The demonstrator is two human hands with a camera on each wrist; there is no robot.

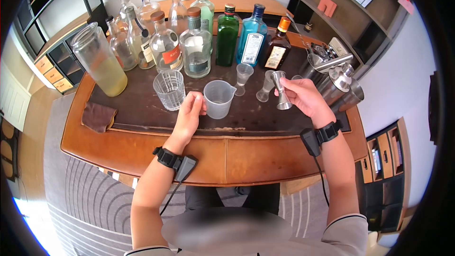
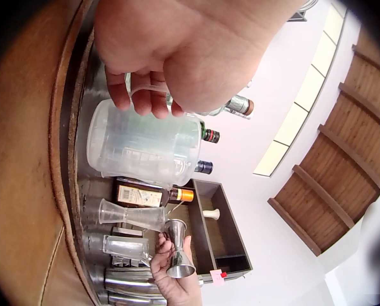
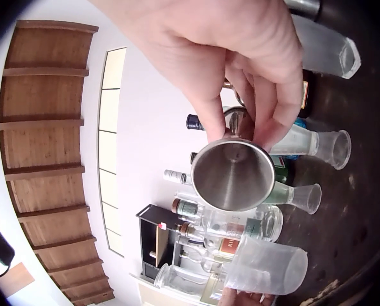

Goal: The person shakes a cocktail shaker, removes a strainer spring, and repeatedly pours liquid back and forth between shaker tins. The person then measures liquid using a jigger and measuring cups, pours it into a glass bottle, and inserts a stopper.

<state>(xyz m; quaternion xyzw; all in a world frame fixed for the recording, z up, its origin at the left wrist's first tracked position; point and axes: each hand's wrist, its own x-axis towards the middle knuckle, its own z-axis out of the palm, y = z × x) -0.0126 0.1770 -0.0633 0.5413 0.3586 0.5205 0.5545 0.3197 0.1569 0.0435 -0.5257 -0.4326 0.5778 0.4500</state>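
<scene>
My left hand grips the handle of a translucent plastic measuring jug, which stands upright on the dark desk top, its spout to the right. In the left wrist view the fingers curl through the handle of the jug. My right hand pinches a steel double jigger at its waist, above the desk. In the right wrist view the wide open cup of the jigger faces the camera and looks empty. Near it stand two clear plastic jiggers, one farther back and one closer.
A cut-glass tumbler stands left of the jug. Several bottles, including a green one and a blue one, line the back. A pitcher of yellowish liquid and a brown cloth lie left; steel shakers stand right.
</scene>
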